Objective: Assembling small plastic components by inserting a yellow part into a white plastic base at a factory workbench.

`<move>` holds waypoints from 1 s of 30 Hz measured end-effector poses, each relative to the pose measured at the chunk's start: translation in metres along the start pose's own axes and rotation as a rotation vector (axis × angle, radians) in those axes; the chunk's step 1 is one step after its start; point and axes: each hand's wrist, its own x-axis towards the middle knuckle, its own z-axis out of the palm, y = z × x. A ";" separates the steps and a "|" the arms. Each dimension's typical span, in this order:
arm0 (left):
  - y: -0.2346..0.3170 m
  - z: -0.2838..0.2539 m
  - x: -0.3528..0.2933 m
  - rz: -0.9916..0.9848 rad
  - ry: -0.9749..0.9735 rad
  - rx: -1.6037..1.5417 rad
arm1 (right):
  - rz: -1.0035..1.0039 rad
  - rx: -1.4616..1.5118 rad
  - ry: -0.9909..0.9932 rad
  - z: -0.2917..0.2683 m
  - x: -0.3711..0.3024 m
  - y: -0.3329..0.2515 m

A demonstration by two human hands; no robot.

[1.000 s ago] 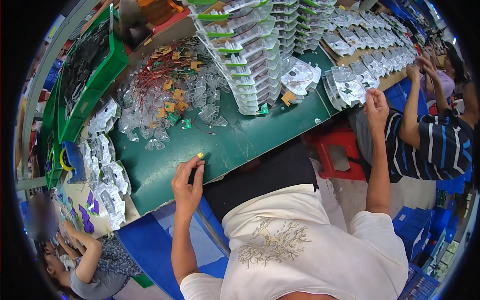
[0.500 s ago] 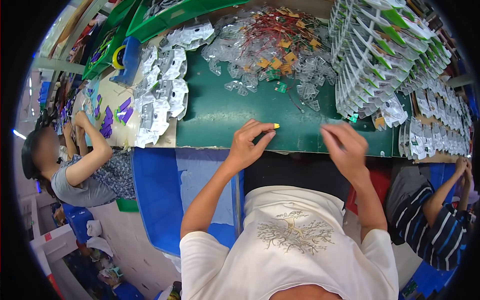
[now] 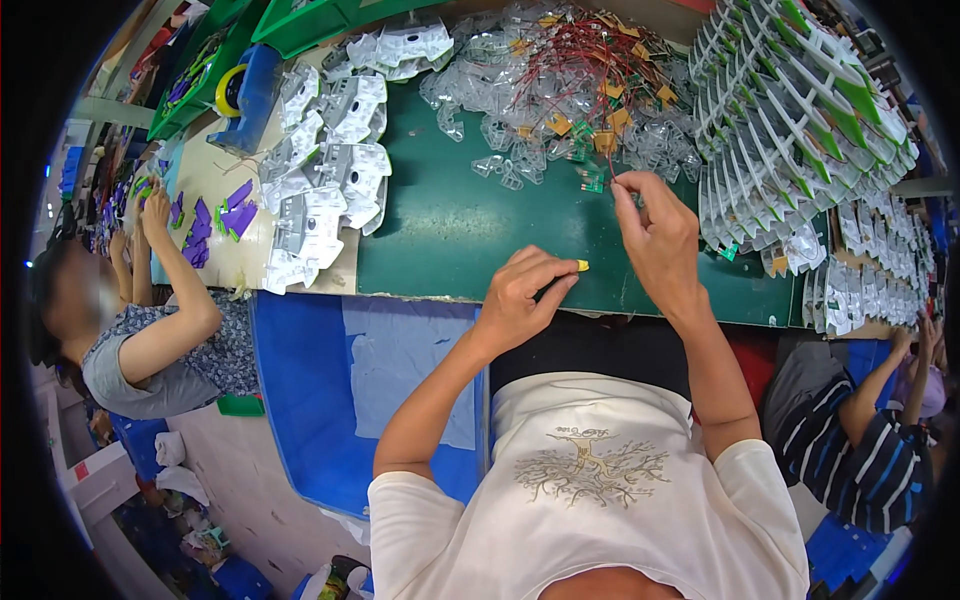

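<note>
Just above the front of the green tabletop, my left hand [image 3: 530, 297] pinches a small yellow piece [image 3: 582, 266] between thumb and forefinger. My right hand [image 3: 660, 240] reaches farther forward, its thumb and forefinger closed on a thin dark red wire [image 3: 614, 180]. Right beside those fingertips is a small green circuit board [image 3: 592, 184], slightly blurred. Beyond it spreads a heap of clear plastic parts [image 3: 480, 95], with a tangle of red wires [image 3: 575, 62] and orange-yellow square pieces [image 3: 620, 120] on top.
White-and-grey molded shells [image 3: 345, 180] line the left side. A tall stack of white-and-green shells [image 3: 800, 130] rises at right, with more shells [image 3: 860, 290] beyond. A blue tape dispenser [image 3: 248, 100] stands far left. Co-workers sit at both sides; a blue bin [image 3: 300, 400] is below the table edge.
My right hand has moved forward from the table's front to the wire by the green board and closed on it. My left hand keeps the yellow piece. The whole view has shifted slightly.
</note>
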 end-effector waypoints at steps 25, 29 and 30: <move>0.005 0.005 0.003 -0.022 -0.003 0.103 | -0.011 0.150 -0.092 -0.046 -0.003 -0.015; 0.004 0.003 0.002 -0.017 0.004 0.096 | -0.104 0.257 -0.138 -0.042 0.003 -0.021; 0.006 0.004 0.002 -0.017 -0.003 0.095 | -0.096 0.275 -0.204 -0.035 0.005 -0.010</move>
